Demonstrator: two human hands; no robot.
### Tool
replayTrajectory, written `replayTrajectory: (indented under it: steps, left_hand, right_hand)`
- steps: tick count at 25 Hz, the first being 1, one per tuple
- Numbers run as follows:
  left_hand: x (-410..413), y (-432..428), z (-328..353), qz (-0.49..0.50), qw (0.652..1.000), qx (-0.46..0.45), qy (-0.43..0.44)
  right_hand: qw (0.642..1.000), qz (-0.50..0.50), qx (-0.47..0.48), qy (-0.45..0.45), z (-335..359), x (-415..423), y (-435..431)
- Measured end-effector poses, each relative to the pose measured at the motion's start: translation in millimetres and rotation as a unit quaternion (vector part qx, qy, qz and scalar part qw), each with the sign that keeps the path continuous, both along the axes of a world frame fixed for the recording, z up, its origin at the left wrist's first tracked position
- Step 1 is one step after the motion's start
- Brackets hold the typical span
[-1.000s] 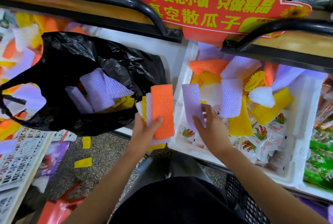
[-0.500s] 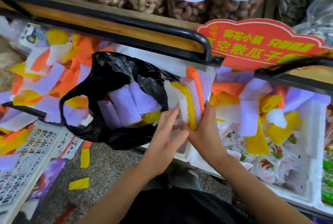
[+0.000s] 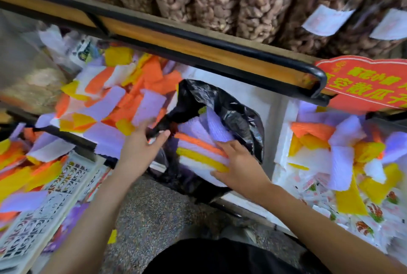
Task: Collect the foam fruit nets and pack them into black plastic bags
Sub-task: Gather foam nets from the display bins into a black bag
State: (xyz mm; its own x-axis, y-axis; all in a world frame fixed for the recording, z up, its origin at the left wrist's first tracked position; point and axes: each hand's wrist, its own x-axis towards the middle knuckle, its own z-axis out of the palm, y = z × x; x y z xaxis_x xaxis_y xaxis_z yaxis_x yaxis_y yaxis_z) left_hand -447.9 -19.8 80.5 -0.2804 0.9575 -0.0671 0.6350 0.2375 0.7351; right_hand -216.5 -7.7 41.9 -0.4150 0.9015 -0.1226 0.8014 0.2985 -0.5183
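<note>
Gripped in the right hand (image 3: pixel 239 164), fingers curled over the top and thumb at the near edge: a flat stack of foam nets (image 3: pixel 198 157), soft and ribbed, in layers of orange, purple, yellow and white, pushed partly into the mouth of the black bag (image 3: pixel 233 108). Thin, shiny, crumpled plastic on that bag, with more purple nets (image 3: pixel 198 127) inside. At the bag's dark handle strip, the left hand (image 3: pixel 139 149), fingers stretched and spread, thumb tip touching the strip, closed round nothing. To the left, a heap of loose nets (image 3: pixel 123 99), flat rectangles in the same colours, blurred. Below it, a white plastic basket (image 3: pixel 44 212) with a cut-out pattern. To the right, a white foam box (image 3: pixel 284 139) with further nets over small printed packets (image 3: pixel 374 212). Above, a black metal rail (image 3: pixel 220 48), clear jars of nuts (image 3: pixel 253 5), a red sign (image 3: pixel 370 84) with yellow letters. Underfoot, speckled stone floor (image 3: pixel 158 218).
</note>
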Motion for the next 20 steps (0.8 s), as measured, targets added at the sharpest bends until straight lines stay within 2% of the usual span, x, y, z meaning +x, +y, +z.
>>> replayTrajectory:
  steps: [3,6,9,11,13,15,18,20]
  left_hand:
    - [2,-5,-4,-0.012,0.990,0.040,-0.131]
    - [-4,-3,2,0.034,0.958,0.068,-0.276]
    - [-14,0,7,0.075,0.941,0.092,-0.316]
    - [-18,0,8,0.081,0.942,0.094,-0.311]
    - [-23,-1,6,0.080,0.939,0.096,-0.321]
    - [-29,-2,2,0.079,0.935,0.097,-0.333]
    - [-34,-6,2,0.082,0.931,0.089,-0.345]
    - [-34,-9,6,0.089,0.929,0.095,-0.347]
  right_hand:
    - [0.997,-0.075,-0.017,0.003,0,-1,26]
    - [0.967,-0.240,0.082,0.041,10,2,59]
    - [0.933,-0.262,0.245,-0.015,16,-16,66]
    - [0.933,-0.226,0.272,-0.069,8,-42,60]
    - [0.946,-0.167,0.247,-0.128,-6,-70,52]
    - [0.966,-0.081,0.165,-0.184,-18,-90,47]
    - [0.977,-0.008,0.025,-0.212,-28,-107,51]
    - [0.975,0.017,0.004,-0.222,-27,-111,54]
